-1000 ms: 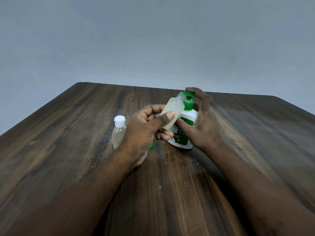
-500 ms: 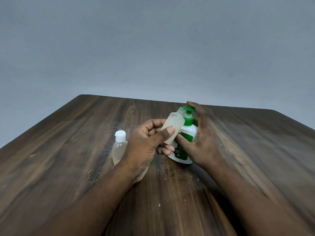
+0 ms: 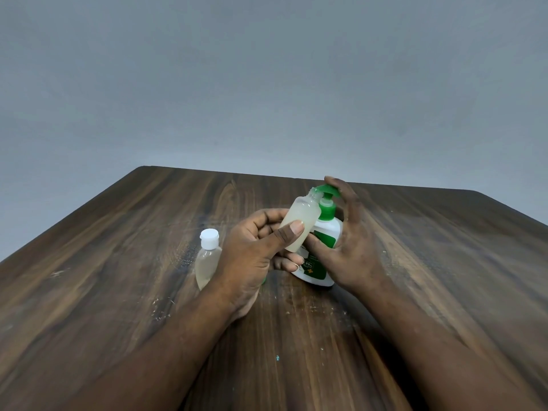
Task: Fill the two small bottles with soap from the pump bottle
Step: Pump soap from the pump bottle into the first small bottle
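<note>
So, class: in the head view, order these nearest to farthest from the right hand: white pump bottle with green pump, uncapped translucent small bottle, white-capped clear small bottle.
1. White pump bottle with green pump: gripped by the right hand.
2. Uncapped translucent small bottle: just left, held by the left hand.
3. White-capped clear small bottle: farthest left, past that hand.

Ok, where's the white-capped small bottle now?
Head view: the capped small bottle stands upright on the table, left of centre, just left of the left hand, which hides its right edge and holds the open small bottle by the pump bottle.
</note>
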